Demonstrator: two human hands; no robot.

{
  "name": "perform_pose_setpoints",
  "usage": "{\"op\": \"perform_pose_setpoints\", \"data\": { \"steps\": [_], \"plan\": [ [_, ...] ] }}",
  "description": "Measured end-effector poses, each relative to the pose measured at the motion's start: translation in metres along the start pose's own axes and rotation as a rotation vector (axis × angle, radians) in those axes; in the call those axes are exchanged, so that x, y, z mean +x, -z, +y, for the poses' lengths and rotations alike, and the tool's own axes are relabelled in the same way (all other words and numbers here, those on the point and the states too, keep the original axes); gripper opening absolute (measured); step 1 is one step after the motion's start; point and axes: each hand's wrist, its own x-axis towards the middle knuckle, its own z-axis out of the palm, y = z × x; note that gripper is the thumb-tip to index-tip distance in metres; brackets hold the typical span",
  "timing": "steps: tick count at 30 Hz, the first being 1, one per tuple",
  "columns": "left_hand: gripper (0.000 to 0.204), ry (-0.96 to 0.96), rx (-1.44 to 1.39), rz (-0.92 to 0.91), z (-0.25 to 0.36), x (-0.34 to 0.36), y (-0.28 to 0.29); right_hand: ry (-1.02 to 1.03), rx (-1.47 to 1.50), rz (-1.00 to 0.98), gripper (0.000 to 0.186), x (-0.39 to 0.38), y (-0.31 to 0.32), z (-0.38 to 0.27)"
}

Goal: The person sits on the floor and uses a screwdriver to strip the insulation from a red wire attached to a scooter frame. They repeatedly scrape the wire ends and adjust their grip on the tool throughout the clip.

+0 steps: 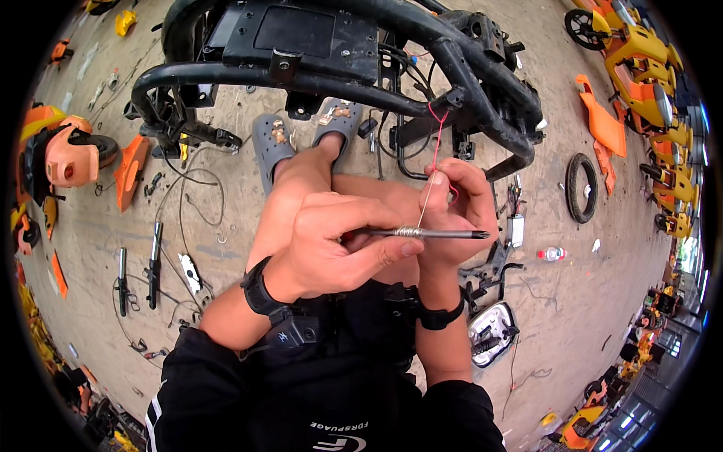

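Observation:
My left hand [343,237] is closed on a screwdriver [456,234], whose dark shaft points right, cross tip bare. Thin silvery wire [407,232] is wound in a tight coil around the shaft beside my left thumb. From that coil a fine strand rises to my right hand [463,200]. There, thumb and finger pinch a thin red wire [437,143], which is looped at its upper end against a black tubular vehicle frame [331,94]. Whether the red and silvery strands join is hidden by my right fingertips. The screwdriver's handle is hidden inside my left hand.
Two shock absorbers [155,265] lie on the floor at left, near loose cables [218,200]. At right are a tyre [581,188], a bottle [552,255], a metal box [515,230] and a white-rimmed part [493,335]. Yellow scooters [640,64] line the far right.

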Motion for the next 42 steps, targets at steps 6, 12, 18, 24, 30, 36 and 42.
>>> {"op": "perform_pose_setpoints", "data": {
  "steps": [6,12,18,24,30,36,42],
  "plan": [
    [0.018,-0.007,0.015,-0.007,0.0,0.0,0.0,-0.19,0.167,0.0,0.011,-0.002,-0.002,-0.008],
    [0.018,-0.011,0.025,-0.014,0.0,0.001,0.0,-0.333,0.247,0.013,0.011,-0.002,-0.002,-0.012],
    [0.018,-0.012,0.035,-0.021,0.001,0.001,0.0,-0.39,0.489,0.039,0.01,0.005,0.003,-0.007],
    [0.018,-0.019,0.043,-0.035,0.003,0.002,0.0,-0.395,0.394,-0.016,0.013,0.006,0.006,-0.017],
    [0.018,-0.031,0.059,-0.042,0.004,0.002,0.001,-0.422,0.101,0.082,0.017,-0.002,0.024,-0.017],
    [0.019,-0.052,0.12,-0.052,0.0,0.001,-0.002,-0.083,-0.223,-0.111,0.031,0.004,0.051,-0.015],
    [0.022,-0.153,0.228,-0.027,-0.008,-0.002,-0.002,0.332,-0.401,-0.622,0.023,0.053,0.051,-0.025]
  ]
}}
